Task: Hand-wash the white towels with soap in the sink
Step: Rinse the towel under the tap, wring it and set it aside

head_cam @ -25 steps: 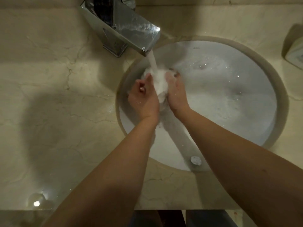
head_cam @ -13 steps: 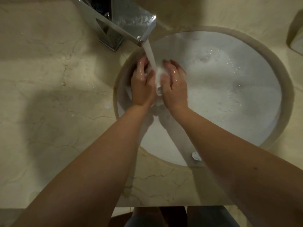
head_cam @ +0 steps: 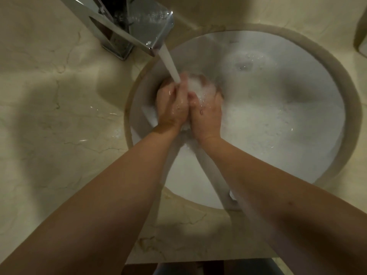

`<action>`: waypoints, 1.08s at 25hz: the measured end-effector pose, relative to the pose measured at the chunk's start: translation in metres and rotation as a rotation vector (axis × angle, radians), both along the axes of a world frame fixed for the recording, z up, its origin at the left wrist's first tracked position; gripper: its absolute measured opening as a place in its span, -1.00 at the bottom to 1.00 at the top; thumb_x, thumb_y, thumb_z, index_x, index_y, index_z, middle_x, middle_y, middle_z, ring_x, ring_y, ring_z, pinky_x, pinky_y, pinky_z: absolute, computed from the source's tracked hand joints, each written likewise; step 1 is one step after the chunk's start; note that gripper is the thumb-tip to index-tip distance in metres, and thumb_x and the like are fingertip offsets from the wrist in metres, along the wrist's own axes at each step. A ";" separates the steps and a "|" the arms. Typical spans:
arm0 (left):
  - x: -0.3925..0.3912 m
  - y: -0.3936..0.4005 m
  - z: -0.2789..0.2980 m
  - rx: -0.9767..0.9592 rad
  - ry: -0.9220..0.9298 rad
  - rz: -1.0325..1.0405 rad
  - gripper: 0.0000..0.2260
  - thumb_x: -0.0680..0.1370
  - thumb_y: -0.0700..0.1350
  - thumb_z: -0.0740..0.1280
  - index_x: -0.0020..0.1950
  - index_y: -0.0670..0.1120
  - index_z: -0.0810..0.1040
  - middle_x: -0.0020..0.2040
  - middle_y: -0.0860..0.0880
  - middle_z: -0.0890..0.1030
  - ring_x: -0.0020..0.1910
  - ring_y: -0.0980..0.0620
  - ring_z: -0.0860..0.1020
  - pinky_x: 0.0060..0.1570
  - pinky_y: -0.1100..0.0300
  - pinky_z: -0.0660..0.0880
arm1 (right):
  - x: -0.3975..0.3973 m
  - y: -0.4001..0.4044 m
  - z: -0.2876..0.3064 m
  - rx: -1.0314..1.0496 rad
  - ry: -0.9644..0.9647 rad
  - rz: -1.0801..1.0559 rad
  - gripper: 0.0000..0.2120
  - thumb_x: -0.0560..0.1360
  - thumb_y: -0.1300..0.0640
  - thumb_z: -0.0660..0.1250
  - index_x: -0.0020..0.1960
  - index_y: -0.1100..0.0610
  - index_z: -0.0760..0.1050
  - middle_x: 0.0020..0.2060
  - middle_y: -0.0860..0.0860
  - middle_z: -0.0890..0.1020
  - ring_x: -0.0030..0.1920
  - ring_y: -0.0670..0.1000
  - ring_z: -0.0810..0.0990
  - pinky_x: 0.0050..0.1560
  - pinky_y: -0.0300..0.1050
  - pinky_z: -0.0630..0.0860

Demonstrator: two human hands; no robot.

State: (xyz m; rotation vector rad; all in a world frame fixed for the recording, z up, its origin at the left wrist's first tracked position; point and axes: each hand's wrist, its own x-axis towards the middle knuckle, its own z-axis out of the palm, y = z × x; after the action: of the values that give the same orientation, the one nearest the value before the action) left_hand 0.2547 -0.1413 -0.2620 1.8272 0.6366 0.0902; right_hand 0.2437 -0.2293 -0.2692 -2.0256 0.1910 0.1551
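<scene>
A small wet white towel (head_cam: 198, 88), bunched and foamy, sits between my two hands under the running water (head_cam: 170, 66). My left hand (head_cam: 171, 108) and my right hand (head_cam: 206, 112) are pressed close together, fingers curled round the towel. Most of the cloth is hidden by my fingers and the splashing water. Both hands are inside the round white sink (head_cam: 278, 135), at its left side, just below the chrome tap's (head_cam: 137, 22) spout.
Soapy water and foam lie in the basin, with the drain (head_cam: 243, 66) at the back. A beige marble counter (head_cam: 49, 116) surrounds the sink. A pale object (head_cam: 362, 46) sits at the right edge of the counter.
My hands went from flat against the towel to curled round it, squeezing it under the stream. The camera moved slightly closer to the basin.
</scene>
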 end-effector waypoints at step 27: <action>0.030 -0.018 -0.015 0.841 -0.076 -0.154 -0.67 0.53 0.02 0.14 -0.19 -0.15 0.59 -0.24 -0.16 0.60 -0.25 -0.16 0.58 -0.26 0.13 0.46 | 0.047 -0.022 -0.016 -0.319 -0.085 0.177 -0.46 0.59 -0.13 -0.01 0.05 0.29 0.53 -0.01 0.24 0.55 -0.13 0.23 0.53 -0.15 -0.11 0.26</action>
State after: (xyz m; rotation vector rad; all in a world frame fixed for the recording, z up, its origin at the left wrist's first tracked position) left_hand 0.2847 -0.1594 -0.2774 2.6588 0.4221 0.3656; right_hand 0.2909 -0.2515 -0.2851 -2.3618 -0.0204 0.1573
